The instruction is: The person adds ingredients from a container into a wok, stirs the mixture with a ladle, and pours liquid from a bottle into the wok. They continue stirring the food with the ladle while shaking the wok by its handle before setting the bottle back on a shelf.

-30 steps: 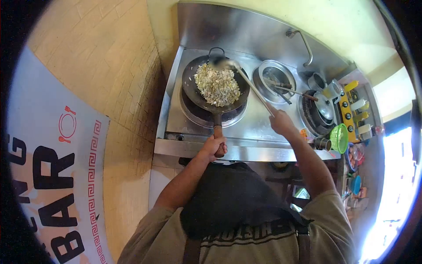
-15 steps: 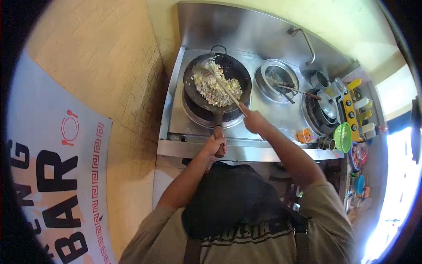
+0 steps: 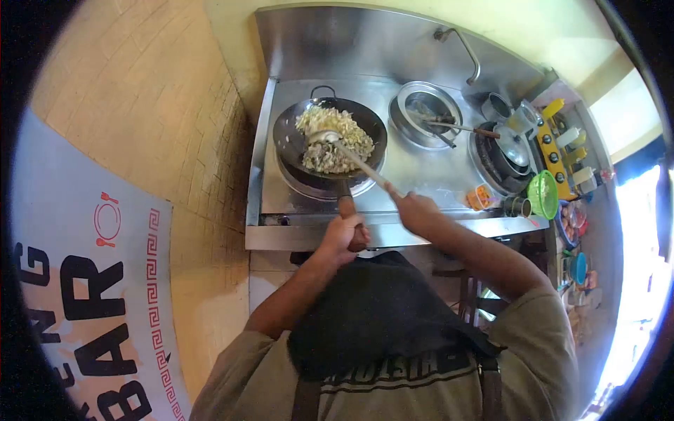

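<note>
A dark wok (image 3: 284, 138) sits on the left burner, holding a pale, chopped food mixture (image 3: 351, 130). My left hand (image 3: 342, 235) is wrapped round its wooden handle, below the wok. With closed fingers, my right hand (image 3: 415, 210) grips the shaft of a long ladle (image 3: 365, 167). The ladle's head rests in the food near the middle of the wok, with food in and around it.
A metal basin (image 3: 402, 125) holding utensils stands right of the wok. Beyond are a lidded dark pan (image 3: 516, 149), a metal pot (image 3: 496, 107), an orange-filled container (image 3: 479, 198), a green basket (image 3: 543, 195) and squeeze bottles (image 3: 567, 137). A tap (image 3: 469, 52) juts from the backsplash.
The ladle's head has moved from the wok's upper left toward its middle, and my right hand is lower and farther right. The food has shifted, and the camera view has moved slightly.
</note>
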